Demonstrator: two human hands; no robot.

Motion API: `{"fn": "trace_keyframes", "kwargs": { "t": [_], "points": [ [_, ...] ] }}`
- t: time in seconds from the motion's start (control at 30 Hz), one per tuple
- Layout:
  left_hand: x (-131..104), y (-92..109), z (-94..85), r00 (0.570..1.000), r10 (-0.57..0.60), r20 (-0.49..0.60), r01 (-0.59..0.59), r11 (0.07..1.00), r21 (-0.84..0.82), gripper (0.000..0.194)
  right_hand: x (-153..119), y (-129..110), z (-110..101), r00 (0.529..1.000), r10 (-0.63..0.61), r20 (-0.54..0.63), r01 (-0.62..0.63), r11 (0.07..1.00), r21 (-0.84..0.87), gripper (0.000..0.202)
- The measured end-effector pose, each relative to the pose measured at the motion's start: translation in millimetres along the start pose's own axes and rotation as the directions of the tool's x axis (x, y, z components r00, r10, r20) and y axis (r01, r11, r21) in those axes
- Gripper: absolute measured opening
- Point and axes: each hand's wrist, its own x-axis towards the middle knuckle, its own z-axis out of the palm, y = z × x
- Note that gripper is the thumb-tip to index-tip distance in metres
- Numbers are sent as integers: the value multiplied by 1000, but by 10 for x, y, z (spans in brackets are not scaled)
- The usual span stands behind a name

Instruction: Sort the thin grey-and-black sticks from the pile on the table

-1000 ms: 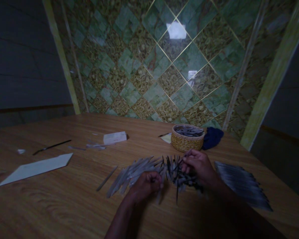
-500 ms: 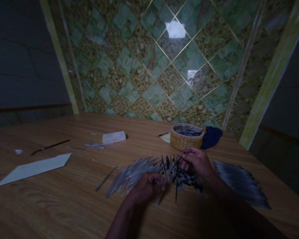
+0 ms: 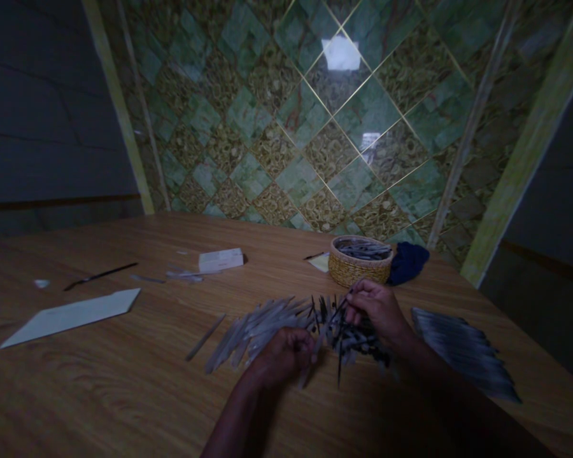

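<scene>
My left hand (image 3: 286,353) is closed in a pinch on a translucent narrow sleeve (image 3: 309,372) that slants down toward me. My right hand (image 3: 375,308) pinches a thin dark stick (image 3: 339,310), its lower end pointing toward the left hand. Whether the stick's tip is inside the sleeve is too blurred to tell. Beyond and left of my left hand lies a fanned pile of translucent sleeves (image 3: 260,324). Dark thin sticks (image 3: 356,348) lie heaped below my right hand, partly hidden by it.
A woven basket (image 3: 358,272) full of similar thin pieces stands behind my right hand, beside dark blue cloth (image 3: 409,262). Sleeved dark sticks (image 3: 463,353) lie in a row at right. Leftward are a white box (image 3: 221,259), a pale card (image 3: 71,315) and a long dark stick (image 3: 102,276).
The camera view has shifted slightly. Both hands keep their pinches, and the stick and sleeve stay almost in place.
</scene>
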Motion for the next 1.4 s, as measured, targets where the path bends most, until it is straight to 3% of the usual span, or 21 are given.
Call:
{"fn": "trace_keyframes", "kwargs": {
  "t": [0.23, 0.47, 0.6, 0.73, 0.9, 1.0, 1.13, 1.27, 1.4],
  "points": [
    [16, -29, -8, 999, 29, 14, -30, 999, 22, 7, -14, 37, 11, 999, 46, 29, -47, 999, 15, 18],
    [52, -95, -6, 996, 74, 43, -74, 997, -14, 16, -66, 208, 122, 974, 166, 157, -165, 986, -21, 22],
    [53, -64, -4, 996, 85, 22, -84, 996, -30, 17, -83, 275, 148, 955, 180, 236, -165, 983, -80, 26],
    [18, 28, 3, 996, 85, -27, -87, 994, -62, 17, -97, 261, 64, 955, 154, 254, -124, 984, -129, 28],
    [13, 44, -2, 993, 90, -80, -101, 985, -143, 18, -105, 395, -157, 965, 201, 166, -140, 937, -321, 21],
    [31, 23, 0, 990, 76, -115, -97, 978, -184, 22, -137, 529, -273, 966, 191, 175, -56, 814, -579, 12],
    [43, 28, 16, 987, 67, -144, -98, 971, -217, 26, -224, 625, -299, 927, 135, 349, 251, 469, -847, 19],
    [55, 27, 26, 988, 55, -141, -88, 966, -242, 29, -286, 674, -211, 852, 286, 438, 385, 223, -895, 27],
    [83, -11, 30, 992, 57, -111, -83, 965, -249, 32, -292, 746, -149, 816, 334, 471, 467, 98, -879, 29]
  ]
}}
